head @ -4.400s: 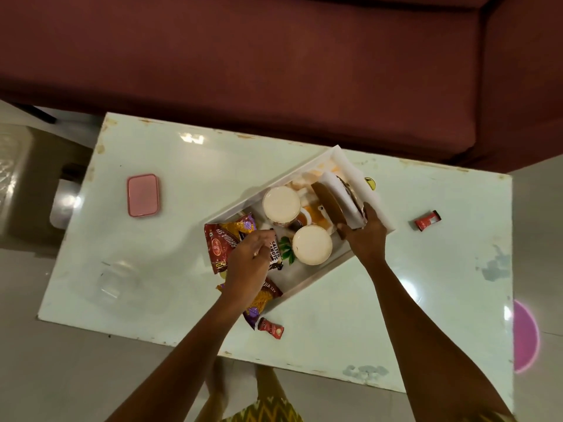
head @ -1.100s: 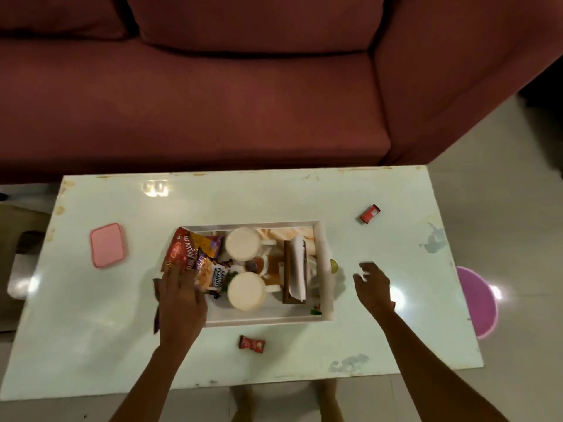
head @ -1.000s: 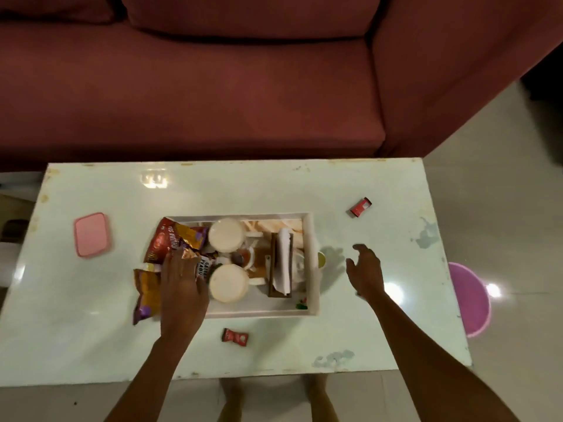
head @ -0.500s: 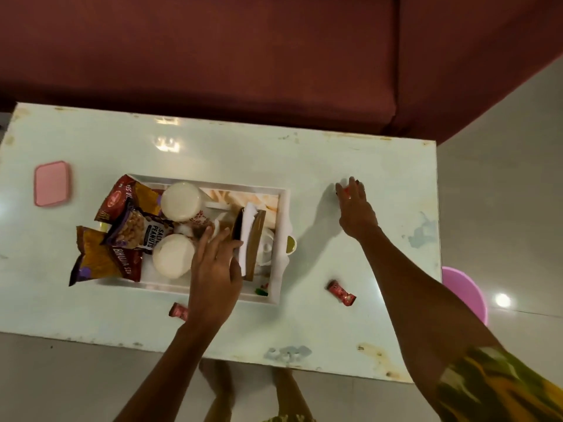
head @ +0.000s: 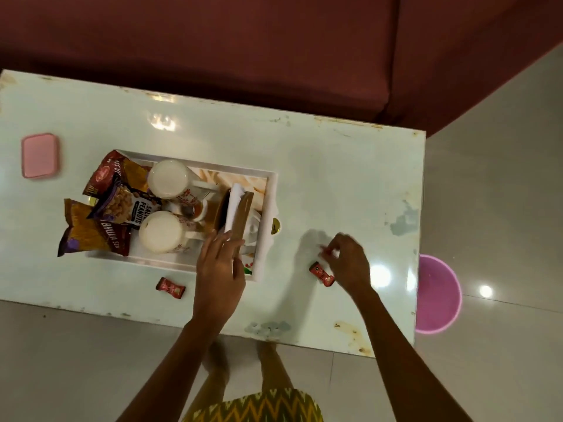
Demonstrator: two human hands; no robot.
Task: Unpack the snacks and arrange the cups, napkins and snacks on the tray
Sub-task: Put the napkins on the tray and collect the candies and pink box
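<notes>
A white tray [head: 272,205] lies on the pale table [head: 335,178]. It holds two white cups [head: 166,181] [head: 161,233], a wooden napkin holder [head: 240,219] with white napkins, and three snack packets: red [head: 105,175], peanuts [head: 129,205] and bhujia [head: 88,234]. My left hand [head: 217,269] lies flat over the tray's front rim, fingers against the holder, holding nothing. My right hand [head: 345,260] hovers right of the tray, fingertips pinched on a small red candy, blurred. Two more red candies rest on the table: one [head: 322,273] under that hand, one [head: 170,288] before the tray.
A pink lid [head: 40,155] sits at the table's left end. A small yellow round thing [head: 276,225] lies against the tray's right rim. A pink bucket [head: 438,295] stands on the floor beyond the right edge. A maroon sofa [head: 274,56] runs behind the table.
My right hand reached to the far candy, picked it up and drew back toward the front edge. My left hand shifted from the snack packets to the napkin holder.
</notes>
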